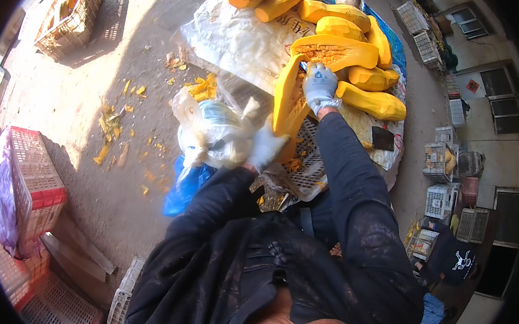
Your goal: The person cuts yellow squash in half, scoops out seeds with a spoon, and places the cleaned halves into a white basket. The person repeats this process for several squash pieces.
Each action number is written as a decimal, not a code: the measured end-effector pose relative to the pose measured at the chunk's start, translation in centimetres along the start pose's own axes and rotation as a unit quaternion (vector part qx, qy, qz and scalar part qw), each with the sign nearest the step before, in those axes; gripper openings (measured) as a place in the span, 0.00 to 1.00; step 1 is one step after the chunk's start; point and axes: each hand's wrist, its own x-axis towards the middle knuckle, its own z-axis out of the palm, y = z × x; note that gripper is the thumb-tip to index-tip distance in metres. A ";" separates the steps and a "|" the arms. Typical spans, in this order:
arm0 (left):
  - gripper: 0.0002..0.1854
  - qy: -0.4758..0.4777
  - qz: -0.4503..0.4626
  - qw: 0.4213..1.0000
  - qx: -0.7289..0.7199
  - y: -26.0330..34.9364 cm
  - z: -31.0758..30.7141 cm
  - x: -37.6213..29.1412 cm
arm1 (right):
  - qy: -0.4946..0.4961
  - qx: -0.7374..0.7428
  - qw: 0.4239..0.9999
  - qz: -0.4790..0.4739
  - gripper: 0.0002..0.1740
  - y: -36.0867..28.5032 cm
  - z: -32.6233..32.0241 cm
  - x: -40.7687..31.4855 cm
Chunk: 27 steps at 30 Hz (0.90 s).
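A halved orange squash (285,98) stands tilted in front of me, its seedy hollow facing right. My left hand (266,145), in a pale work glove, grips its lower end. Inside the hollow is my right hand (320,85), gloved in grey, closed around a small tool (303,66); only a bluish-white bit of it shows, so its kind is unclear. Just beyond lies another squash half (334,51) with stringy pulp exposed. Several peeled whole squashes (371,101) rest to the right and behind. A dark-bladed cleaver (383,139) lies right of my right forearm.
White sacking (237,37) covers the work surface, above a plastic crate (311,159). Stuffed plastic bags (218,136) sit by my left hand. Peelings (109,127) litter the ground. Crates (38,181) stand at left; another person (451,257) works at far right.
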 end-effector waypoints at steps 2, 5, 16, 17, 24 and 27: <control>0.29 -0.014 -0.020 1.000 0.013 0.3 -0.3 -0.1 | -0.018 0.016 1.000 -0.003 0.09 -0.2 0.2 0.5; 0.29 -0.020 0.008 1.000 0.015 0.7 -0.6 -0.5 | -0.130 -0.003 0.991 -0.041 0.10 0.0 -0.4 1.5; 0.29 -0.017 0.011 0.999 -0.026 0.3 -0.8 -0.1 | -0.179 0.051 0.972 -0.141 0.08 0.6 -3.5 -0.2; 0.29 -0.014 0.001 1.000 -0.010 0.5 -0.8 -0.2 | -0.170 0.040 0.973 -0.152 0.07 0.8 -3.6 -1.0; 0.33 0.024 0.032 0.992 0.119 1.5 -0.8 -0.7 | 0.006 0.045 0.975 -0.216 0.10 3.1 -4.9 -7.2; 0.33 0.037 0.051 0.983 0.174 1.7 -0.5 -0.7 | 0.028 0.030 0.981 -0.190 0.12 4.0 -5.2 -7.6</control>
